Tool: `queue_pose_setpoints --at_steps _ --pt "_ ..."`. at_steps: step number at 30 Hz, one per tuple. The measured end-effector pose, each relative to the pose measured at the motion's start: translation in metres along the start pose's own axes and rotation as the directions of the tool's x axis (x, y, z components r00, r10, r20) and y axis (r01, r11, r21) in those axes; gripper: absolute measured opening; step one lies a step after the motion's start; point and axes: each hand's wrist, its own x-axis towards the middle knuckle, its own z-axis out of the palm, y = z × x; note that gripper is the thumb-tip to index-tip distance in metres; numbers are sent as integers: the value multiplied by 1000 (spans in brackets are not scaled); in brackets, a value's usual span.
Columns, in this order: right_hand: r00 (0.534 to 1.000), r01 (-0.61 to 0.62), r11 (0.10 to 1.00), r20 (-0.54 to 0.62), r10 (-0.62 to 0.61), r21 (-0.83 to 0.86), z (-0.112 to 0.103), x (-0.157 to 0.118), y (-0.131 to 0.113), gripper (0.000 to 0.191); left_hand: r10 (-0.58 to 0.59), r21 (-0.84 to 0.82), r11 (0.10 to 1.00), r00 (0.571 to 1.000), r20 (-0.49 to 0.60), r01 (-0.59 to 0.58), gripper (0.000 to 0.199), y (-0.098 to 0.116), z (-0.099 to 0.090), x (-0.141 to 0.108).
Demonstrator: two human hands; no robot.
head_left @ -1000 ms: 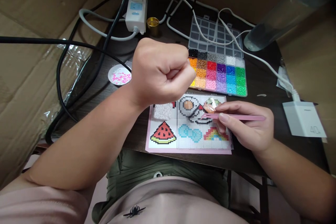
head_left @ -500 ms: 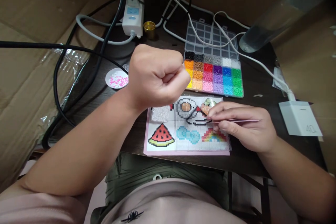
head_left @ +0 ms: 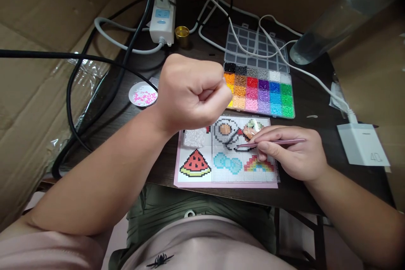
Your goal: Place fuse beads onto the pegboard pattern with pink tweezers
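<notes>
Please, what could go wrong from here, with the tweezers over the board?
The right hand holds pink tweezers over the clear pegboard; a slip might shift the board on the pattern sheet.
The left hand is a fist near the whitish beads; lowered carelessly, it could bump them.
A white cable crosses the bead box's open lid; a tug might jolt the box and mix its colours.

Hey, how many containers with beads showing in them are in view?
3: the divided box beyond the pattern sheet, the white dish at the left, and the small container on the sheet. The left hand may hide others.
</notes>
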Motion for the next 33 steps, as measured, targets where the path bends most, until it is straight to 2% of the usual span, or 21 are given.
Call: queue_pose_setpoints --at_steps 4,9,12,18,22,33 --pt "999 -50 999 14 50 2 2 1 -1 34 1 9 1000 1000 12 -1 51 -1 -2 -1" --pt "999 -33 999 25 33 3 2 2 -2 22 -29 25 999 999 17 28 50 3 -4 -2" --pt "999 -25 1000 40 25 -1 1 2 -1 21 -25 17 1000 1000 12 25 49 2 -2 0" --pt "998 -45 998 34 46 -35 1 1 0 26 98 -49 994 994 -45 -100 47 -9 2 -1" --pt "999 -42 998 25 42 -36 1 1 -1 24 65 -16 998 998 -19 -66 50 -8 1 -2" --pt "998 -22 999 54 23 -29 0 0 3 22 95 -74 992 994 -62 -99 51 -10 2 -3"
